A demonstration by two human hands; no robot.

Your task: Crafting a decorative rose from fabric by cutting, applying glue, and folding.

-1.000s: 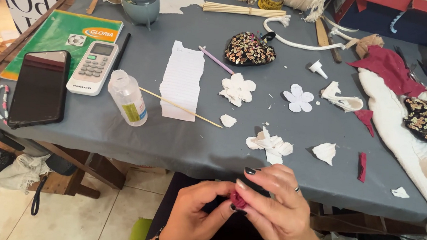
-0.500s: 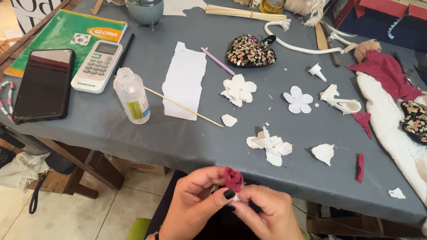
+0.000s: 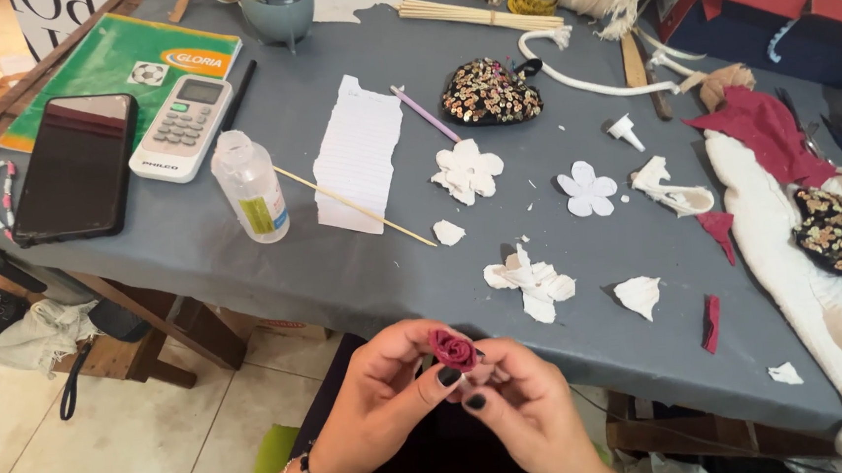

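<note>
Setting: grey-covered table (image 3: 364,270) over a pale tiled floor; both hands work just off its near edge, below the cloth.
Thing in hand: one small dark-red fabric rose (image 3: 453,348), rolled in a spiral.
Where it points: its spiral face is turned up toward the camera and a little toward the table's near edge; the roll's long axis seems to run down into the fingers, though that lower part is hidden.
Left hand (image 3: 392,387): thumb and forefinger pressed together on the rose's left side and base, the dark-nailed thumb just under the bloom; remaining fingers curled.
Right hand (image 3: 522,407): fingertips closed on the rose's right underside, thumb tip touching close to the left thumb; the rest of the fingers folded loosely.
Rose and fingers: it sits between both sets of fingertips, its head standing clear above them.
White cut-outs near the near edge: two flower shapes (image 3: 587,189), one crumpled cluster (image 3: 533,282), one loose petal (image 3: 638,296).
Left part of the table: one clear bottle (image 3: 251,187), one thin wooden stick (image 3: 355,207), one lined paper strip (image 3: 360,152), one remote control (image 3: 181,128), one dark phone (image 3: 75,167), one green notebook (image 3: 108,66).
Far side: one sequinned heart (image 3: 490,91).
Right edge: one dark-red fabric piece (image 3: 764,133), white cloth (image 3: 787,241).
</note>
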